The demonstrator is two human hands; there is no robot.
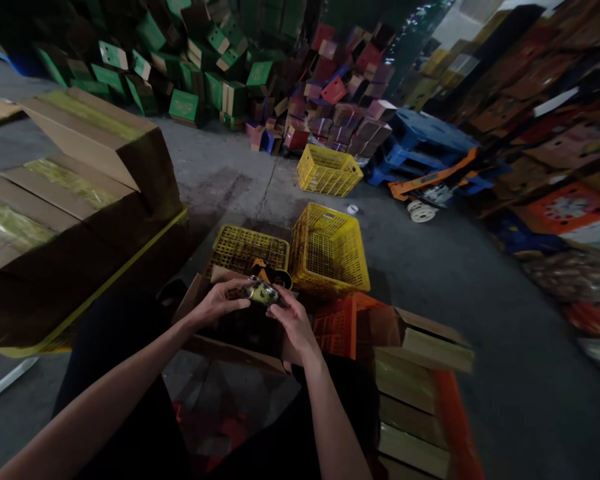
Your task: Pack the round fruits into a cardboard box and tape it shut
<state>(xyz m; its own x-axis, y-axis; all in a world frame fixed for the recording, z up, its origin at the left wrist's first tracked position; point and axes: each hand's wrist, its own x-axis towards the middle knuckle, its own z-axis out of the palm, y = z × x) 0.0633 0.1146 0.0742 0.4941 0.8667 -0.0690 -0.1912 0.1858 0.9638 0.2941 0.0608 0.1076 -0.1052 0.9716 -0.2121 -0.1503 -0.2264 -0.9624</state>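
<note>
L hand (219,301) + R hand (291,317) both gripping one small shiny packet (263,293), fingers closed on opposite ends, approx. centre of view, held above an open carton (190,299). Packet reads dark w/ yellow-green patches; print illegible, ends partly hidden by fingers, contents can't tell. Carton interior v. dark, can't make out what's inside; forearms + hands block part of its rim. Orange-and-black tool (261,268) just beyond packet, lower part hidden behind it, type unclear (poss. tape dispenser); can't tell what it rests on. Yellow crate (247,241) behind carton, near side blocked by carton + tool. Second yellow crate (333,250) just R of it, open side visible. Third yellow crate (329,171) farther out on floor. Orange crate (347,327) R of carton, partly covered by R arm + taped cartons (405,380), which run off bottom edge. L side: bigger taped cartons (105,137), cut off at L edge. Bkgd: green boxes (184,107) + reddish boxes (296,135) heaped, dim/blurred, no labels readable. Blue pallets (415,137) partly behind orange pallet jack (433,177); jack's handle end lost in dark. Person's legs v. dark, outlines hard to trace.
</note>
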